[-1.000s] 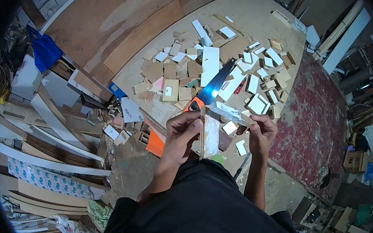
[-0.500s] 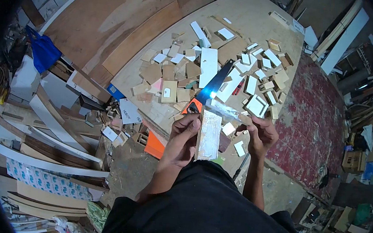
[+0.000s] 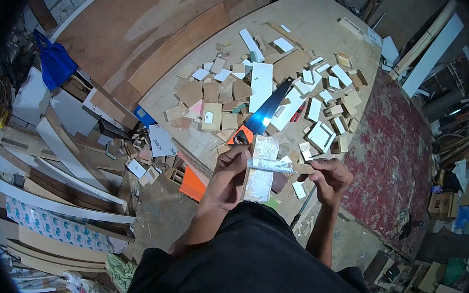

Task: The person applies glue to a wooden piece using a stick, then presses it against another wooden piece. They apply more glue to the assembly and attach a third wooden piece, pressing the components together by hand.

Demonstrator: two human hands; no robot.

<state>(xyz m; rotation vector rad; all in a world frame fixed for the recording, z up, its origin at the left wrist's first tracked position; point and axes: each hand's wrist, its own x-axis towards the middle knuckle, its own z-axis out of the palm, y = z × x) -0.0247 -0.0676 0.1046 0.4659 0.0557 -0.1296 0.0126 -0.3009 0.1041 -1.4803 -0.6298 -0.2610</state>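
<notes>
My left hand (image 3: 227,174) is closed around the left edge of a wooden block (image 3: 258,189) whose upper face is smeared with a shiny whitish coating. Between the fingertips of my right hand (image 3: 329,180) is the bare end of a thin wooden stick (image 3: 301,168). The stick's other end carries the same whitish stuff and lies across the block's face, roughly level. Just beyond the block, a handsaw (image 3: 267,111) with an orange and black handle rests on the worktable (image 3: 327,15).
Many wood offcuts, some white-faced like this panel piece (image 3: 261,82), are scattered over the worktable. A red-handled tool (image 3: 297,112) lies among them. Curved boards (image 3: 68,199) are stacked at left, near a blue bag (image 3: 55,64). To the right is a worn red floor (image 3: 389,165).
The stick's coated end has come down from above the block's far edge onto its face, now lying across it. My right hand has shifted slightly nearer my body.
</notes>
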